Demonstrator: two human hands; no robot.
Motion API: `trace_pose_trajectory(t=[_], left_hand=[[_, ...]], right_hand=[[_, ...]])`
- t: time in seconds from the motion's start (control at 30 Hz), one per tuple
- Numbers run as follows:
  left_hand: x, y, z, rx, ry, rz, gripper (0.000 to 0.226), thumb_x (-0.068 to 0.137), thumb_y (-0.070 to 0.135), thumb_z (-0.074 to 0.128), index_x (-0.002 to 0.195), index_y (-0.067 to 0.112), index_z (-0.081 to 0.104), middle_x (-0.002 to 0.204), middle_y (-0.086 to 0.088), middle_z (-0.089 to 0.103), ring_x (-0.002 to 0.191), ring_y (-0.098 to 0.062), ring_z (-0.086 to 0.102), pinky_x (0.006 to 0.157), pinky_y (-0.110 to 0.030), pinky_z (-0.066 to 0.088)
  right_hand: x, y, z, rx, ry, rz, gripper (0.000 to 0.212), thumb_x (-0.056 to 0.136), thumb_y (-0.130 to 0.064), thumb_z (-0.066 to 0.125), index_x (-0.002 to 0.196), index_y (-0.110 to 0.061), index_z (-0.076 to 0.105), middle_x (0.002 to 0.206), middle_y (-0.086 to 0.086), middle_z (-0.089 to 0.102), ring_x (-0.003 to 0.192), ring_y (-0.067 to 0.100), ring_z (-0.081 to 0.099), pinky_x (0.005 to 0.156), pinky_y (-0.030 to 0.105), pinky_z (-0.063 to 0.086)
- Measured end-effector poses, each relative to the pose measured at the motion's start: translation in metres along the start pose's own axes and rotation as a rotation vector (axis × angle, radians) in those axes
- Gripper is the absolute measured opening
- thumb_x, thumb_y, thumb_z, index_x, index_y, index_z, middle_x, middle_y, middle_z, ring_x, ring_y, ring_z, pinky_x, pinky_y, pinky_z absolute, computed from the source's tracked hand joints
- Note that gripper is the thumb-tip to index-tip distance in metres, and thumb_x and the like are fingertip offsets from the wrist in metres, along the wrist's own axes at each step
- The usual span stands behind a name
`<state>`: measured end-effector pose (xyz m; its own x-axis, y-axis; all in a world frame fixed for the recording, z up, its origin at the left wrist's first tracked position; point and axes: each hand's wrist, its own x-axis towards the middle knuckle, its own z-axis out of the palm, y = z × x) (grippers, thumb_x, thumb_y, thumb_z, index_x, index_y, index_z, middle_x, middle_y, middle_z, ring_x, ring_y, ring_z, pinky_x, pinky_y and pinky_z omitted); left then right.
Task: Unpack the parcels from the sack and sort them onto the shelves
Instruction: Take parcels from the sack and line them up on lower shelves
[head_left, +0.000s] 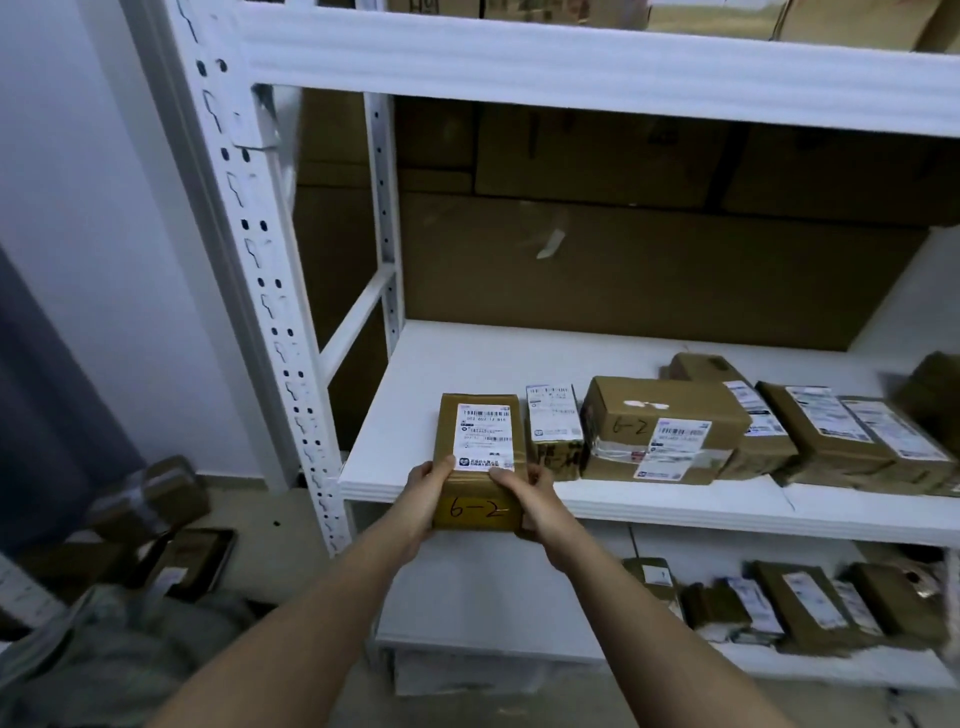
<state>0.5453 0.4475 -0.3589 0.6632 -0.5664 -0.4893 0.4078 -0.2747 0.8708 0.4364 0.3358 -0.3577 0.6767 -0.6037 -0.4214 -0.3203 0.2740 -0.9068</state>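
Two hands hold one brown parcel (480, 462) marked "6-2" at the front edge of the middle shelf (415, 395), near its left end. My left grip (423, 493) and my right grip (530, 499) curl around its near corners, thumbs on top. Other parcels (665, 428) lie in a row just right of it.

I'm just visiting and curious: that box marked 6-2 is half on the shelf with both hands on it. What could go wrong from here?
1. The parcel marked 6-2 still overhangs the front edge of the shelf; if the left hand and right hand let go too early, it might tip off.
2. Pushed in crooked, it could knock the small white-labelled parcel just to its right.
3. The floor parcels near the person's feet look like a possible trip hazard.
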Motion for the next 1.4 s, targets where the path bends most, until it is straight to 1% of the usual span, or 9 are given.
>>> trace_pose_trajectory(t=[0.13,0.2,0.23,0.3,0.4,0.47,0.63,0.87,1.4], left_hand=[[0.024,-0.004,0.004,0.014,-0.024,0.012,0.050,0.097,0.046,0.046,0.141,0.026,0.034,0.099,0.007,0.057,0.085,-0.008,0.055,0.063,-0.025,0.044],[0.036,-0.008,0.004,0.010,-0.050,0.036,0.053,0.095,0.044,0.050,0.143,0.028,0.033,0.116,0.002,0.058,0.099,-0.013,0.057,0.085,-0.032,0.047],[0.041,-0.010,0.004,0.016,-0.064,0.049,0.057,0.094,0.043,0.052,0.145,0.029,0.031,0.128,-0.002,0.055,0.111,-0.018,0.055,0.098,-0.039,0.044],[0.046,-0.012,0.003,0.031,-0.086,0.064,0.062,0.093,0.037,0.054,0.148,0.033,0.025,0.141,-0.004,0.046,0.127,-0.025,0.046,0.110,-0.047,0.035],[0.052,-0.012,0.004,0.126,-0.119,0.113,0.065,0.092,0.014,0.053,0.147,0.031,0.022,0.142,-0.002,0.042,0.125,-0.019,0.042,0.108,-0.038,0.037],[0.055,-0.011,0.004,0.211,-0.105,0.153,0.071,0.090,0.003,0.052,0.148,0.026,0.019,0.142,-0.002,0.041,0.118,-0.013,0.041,0.097,-0.029,0.038],[0.070,-0.001,0.007,0.246,-0.054,0.210,0.070,0.093,0.006,0.057,0.149,0.024,0.019,0.145,-0.003,0.040,0.130,-0.020,0.042,0.102,-0.033,0.039],[0.087,0.014,0.015,0.289,-0.055,0.229,0.064,0.096,0.008,0.052,0.150,0.019,0.020,0.147,-0.006,0.039,0.134,-0.023,0.040,0.111,-0.037,0.037],[0.102,0.029,0.019,0.310,-0.081,0.265,0.057,0.097,0.021,0.055,0.147,0.017,0.027,0.144,-0.007,0.044,0.130,-0.024,0.045,0.108,-0.038,0.040]], right_hand=[[0.017,0.010,0.000,-0.006,0.020,-0.057,0.074,0.084,-0.036,0.070,0.143,-0.023,0.027,0.132,0.001,0.051,0.106,0.013,0.054,0.070,0.022,0.043],[0.025,0.018,0.000,-0.047,0.005,-0.093,0.075,0.083,-0.030,0.070,0.145,-0.026,0.028,0.137,0.003,0.047,0.119,0.018,0.050,0.087,0.029,0.046],[0.028,0.021,0.000,-0.071,-0.002,-0.103,0.073,0.085,-0.023,0.067,0.146,-0.025,0.027,0.138,0.005,0.044,0.124,0.021,0.047,0.097,0.035,0.045],[0.035,0.025,0.002,-0.103,0.032,-0.124,0.070,0.087,-0.007,0.060,0.147,-0.021,0.027,0.137,0.008,0.043,0.126,0.023,0.044,0.103,0.040,0.044],[0.047,0.029,0.005,-0.084,0.190,-0.156,0.055,0.085,0.005,0.056,0.135,-0.009,0.039,0.120,0.009,0.056,0.100,0.014,0.056,0.080,0.022,0.049],[0.054,0.032,0.008,-0.072,0.274,-0.135,0.041,0.084,0.002,0.060,0.120,-0.010,0.044,0.108,0.008,0.059,0.086,0.008,0.055,0.074,0.021,0.046],[0.072,0.039,0.009,-0.088,0.439,-0.039,0.028,0.083,-0.018,0.069,0.097,-0.015,0.046,0.085,-0.001,0.055,0.071,0.006,0.051,0.059,0.021,0.037],[0.092,0.037,0.014,-0.051,0.446,0.020,0.030,0.088,-0.034,0.066,0.103,-0.009,0.056,0.100,0.007,0.066,0.096,0.027,0.064,0.088,0.038,0.048],[0.101,0.033,0.021,-0.118,0.313,-0.003,0.023,0.087,-0.027,0.064,0.103,-0.019,0.049,0.083,-0.005,0.059,0.092,0.028,0.067,0.083,0.040,0.050]])
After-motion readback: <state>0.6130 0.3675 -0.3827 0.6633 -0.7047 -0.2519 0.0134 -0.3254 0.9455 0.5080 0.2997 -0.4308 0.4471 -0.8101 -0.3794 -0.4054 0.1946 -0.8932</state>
